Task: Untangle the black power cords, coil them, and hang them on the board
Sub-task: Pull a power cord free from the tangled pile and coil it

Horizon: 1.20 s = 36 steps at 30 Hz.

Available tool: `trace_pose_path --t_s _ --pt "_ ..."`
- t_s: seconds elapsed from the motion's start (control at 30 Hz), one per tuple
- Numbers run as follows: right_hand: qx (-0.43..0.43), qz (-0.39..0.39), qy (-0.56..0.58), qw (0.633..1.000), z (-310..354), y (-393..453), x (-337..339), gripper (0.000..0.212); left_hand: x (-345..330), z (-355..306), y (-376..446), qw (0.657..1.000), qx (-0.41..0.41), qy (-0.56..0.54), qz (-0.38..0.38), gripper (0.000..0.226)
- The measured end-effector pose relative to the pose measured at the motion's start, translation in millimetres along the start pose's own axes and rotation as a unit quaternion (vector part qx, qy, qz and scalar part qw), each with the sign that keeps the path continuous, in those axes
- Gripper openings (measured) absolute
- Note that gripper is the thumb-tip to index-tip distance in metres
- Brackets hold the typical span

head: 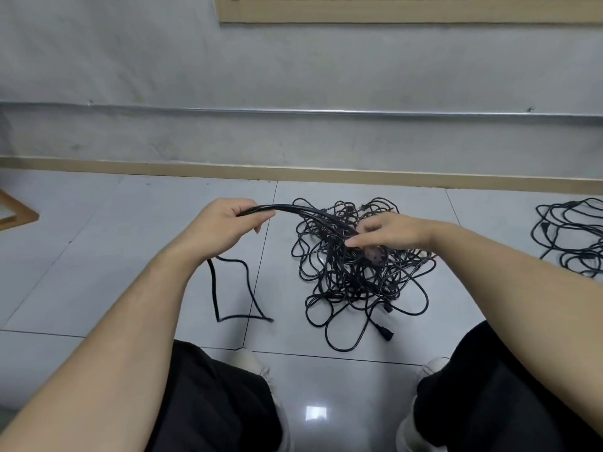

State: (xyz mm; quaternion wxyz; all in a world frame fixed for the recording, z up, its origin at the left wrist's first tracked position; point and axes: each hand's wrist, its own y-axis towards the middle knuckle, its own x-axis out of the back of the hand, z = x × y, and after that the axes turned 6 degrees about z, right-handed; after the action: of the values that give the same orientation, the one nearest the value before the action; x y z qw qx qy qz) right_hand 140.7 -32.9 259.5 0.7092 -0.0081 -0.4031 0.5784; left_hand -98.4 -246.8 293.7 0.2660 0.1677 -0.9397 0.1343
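A tangled heap of black power cords (362, 278) lies on the pale floor tiles in front of me. My left hand (225, 223) grips a folded bundle of black cord strands (293, 212) that arches over to my right hand (388, 231). My right hand pinches the other end of that bundle above the heap, with a dark plug (377, 256) just below its fingers. A loose length of the cord (228, 288) hangs from under my left hand and bends across the tile. The lower edge of a wooden board (408, 11) shows on the wall at the top.
A second pile of black cords (574, 236) lies at the far right edge. A wooden frame corner (18, 210) sticks in at the left. My knees in black trousers and pale shoes fill the bottom. A metal pipe (293, 111) runs along the grey wall.
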Motion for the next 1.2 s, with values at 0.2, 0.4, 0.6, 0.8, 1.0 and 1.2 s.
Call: trace_pose_path --t_s 0.2,0.4,0.6,0.8,1.0,1.2 --pt "0.037 -0.148 0.027 0.988 29.9 0.2 5.9 0.049 18.4 19.8 5.5 0.989 0.017 0.106 -0.098 0.026" --pt "0.119 -0.069 0.171 0.976 62.5 -2.5 -1.9 0.035 10.3 18.3 13.2 0.993 -0.011 0.041 -0.111 0.011" --pt "0.121 -0.132 0.093 0.980 82.2 11.8 -18.2 0.034 -18.8 -1.8 8.3 0.993 -0.110 0.052 0.006 0.021" --pt "0.114 -0.018 0.025 0.993 59.3 3.9 -26.5 0.037 -8.3 -4.7 6.7 0.983 -0.098 0.141 -0.063 0.005" --pt "0.040 0.005 -0.134 0.990 12.8 20.9 -19.0 0.027 9.8 7.2 0.6 0.972 -0.064 0.189 -0.122 0.006" --pt "0.044 -0.079 -0.109 0.990 -6.5 17.1 -9.0 0.036 15.1 11.0 2.5 0.967 -0.025 0.207 -0.149 0.016"
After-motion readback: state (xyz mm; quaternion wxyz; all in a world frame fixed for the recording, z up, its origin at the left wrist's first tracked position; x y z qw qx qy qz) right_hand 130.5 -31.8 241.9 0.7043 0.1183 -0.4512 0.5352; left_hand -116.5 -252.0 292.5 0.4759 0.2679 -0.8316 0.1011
